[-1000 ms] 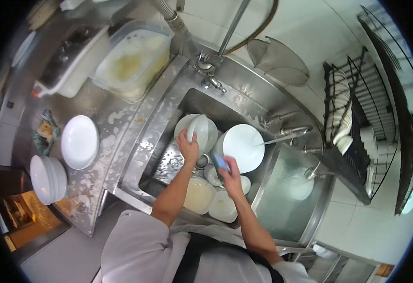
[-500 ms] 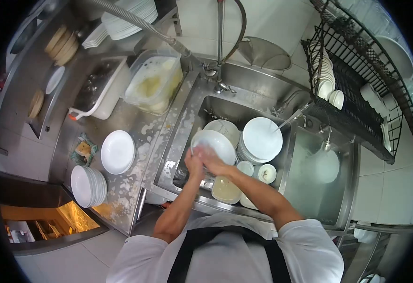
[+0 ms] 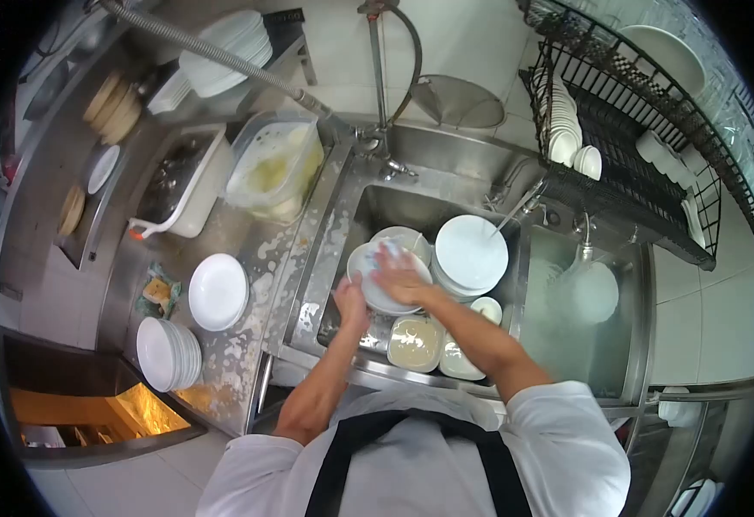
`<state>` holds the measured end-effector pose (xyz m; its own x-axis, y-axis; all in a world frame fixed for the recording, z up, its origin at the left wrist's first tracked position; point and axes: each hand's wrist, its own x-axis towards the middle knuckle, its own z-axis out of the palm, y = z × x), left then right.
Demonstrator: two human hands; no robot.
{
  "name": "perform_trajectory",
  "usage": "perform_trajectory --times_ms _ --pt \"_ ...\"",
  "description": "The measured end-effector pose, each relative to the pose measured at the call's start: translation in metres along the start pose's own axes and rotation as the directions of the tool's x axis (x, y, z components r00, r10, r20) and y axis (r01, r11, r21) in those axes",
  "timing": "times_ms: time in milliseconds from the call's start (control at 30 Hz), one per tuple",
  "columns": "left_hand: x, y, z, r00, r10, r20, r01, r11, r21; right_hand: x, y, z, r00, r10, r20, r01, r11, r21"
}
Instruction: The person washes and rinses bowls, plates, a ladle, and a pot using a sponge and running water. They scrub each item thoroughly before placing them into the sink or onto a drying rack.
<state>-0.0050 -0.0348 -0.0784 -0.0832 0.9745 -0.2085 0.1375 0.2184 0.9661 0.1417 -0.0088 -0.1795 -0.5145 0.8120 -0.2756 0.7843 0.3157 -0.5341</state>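
Observation:
My left hand (image 3: 352, 303) grips the left rim of a round white plate (image 3: 368, 291) held tilted over the left sink basin. Across the plate's face lies my right hand (image 3: 401, 280), fingers stretched out and blurred. A pale bluish-white patch shows at its fingertips; I cannot tell what it is. Another plate (image 3: 413, 239) sits partly hidden behind the held one. To the right stands a stack of white plates (image 3: 472, 252). Square containers of cloudy liquid (image 3: 415, 343) and a small white bowl (image 3: 486, 308) are close below my right forearm.
In the right basin (image 3: 571, 353), a white plate (image 3: 593, 293) lies in cloudy water under a running tap (image 3: 585, 250). White plates (image 3: 168, 355), a sponge (image 3: 158, 295) and a tub of suds (image 3: 275, 164) occupy the left counter. A black dish rack (image 3: 627, 164) overhangs at right.
My right hand has moved away from my left, up and rightward across the plate, with its fingers more spread. My left hand stays at the rim. The view has shifted slightly.

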Motion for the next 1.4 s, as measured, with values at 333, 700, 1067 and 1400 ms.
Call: perform_trajectory --times_ms 333,700,1067,1400 --pt "0.034 0.08 -0.041 0.887 0.003 0.462 0.216 0.882 -0.419 -0.059 -0.068 -0.079 0.699 -0.082 -0.71 0.356 0.901 0.247" --pt "0.027 0.075 -0.013 0.874 -0.078 0.48 0.399 0.679 -0.616 -0.046 0.052 -0.059 0.697 0.431 -0.573 0.241 0.612 0.753" --pt "-0.023 0.099 -0.023 0.791 0.158 0.591 -0.196 0.981 0.001 0.02 0.049 -0.092 0.709 0.285 -0.645 0.302 0.704 0.643" --pt "-0.031 0.092 -0.064 0.898 0.153 0.412 -0.135 0.988 -0.073 0.083 0.052 -0.021 0.656 0.358 -0.664 0.389 0.594 0.704"
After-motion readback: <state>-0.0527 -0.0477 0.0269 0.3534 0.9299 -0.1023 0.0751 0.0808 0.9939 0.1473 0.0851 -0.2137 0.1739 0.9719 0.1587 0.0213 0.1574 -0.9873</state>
